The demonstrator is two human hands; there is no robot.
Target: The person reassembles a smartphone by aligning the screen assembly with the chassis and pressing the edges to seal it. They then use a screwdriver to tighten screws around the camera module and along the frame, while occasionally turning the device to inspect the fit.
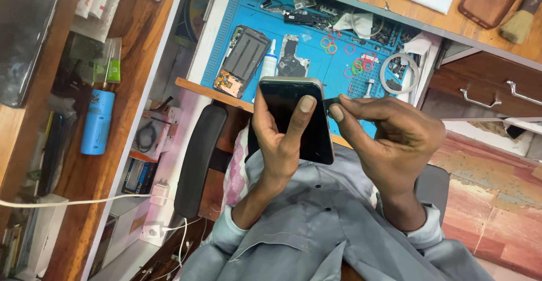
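my left hand [280, 140] grips the dark phone [294, 117] upright, its long axis running away from my wrist, and my right hand [389, 140], closed in a pinch on a small dark tool [331, 101], touches the phone's edge on the side of my left thumb.

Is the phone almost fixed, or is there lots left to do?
Looks midway. Done: another phone lies opened on the blue mat, parts scattered around it. In hand: the left hand grips a dark-screened phone, and the right hand pinches a small dark tool against its edge. Left: this phone's screen is not yet off.
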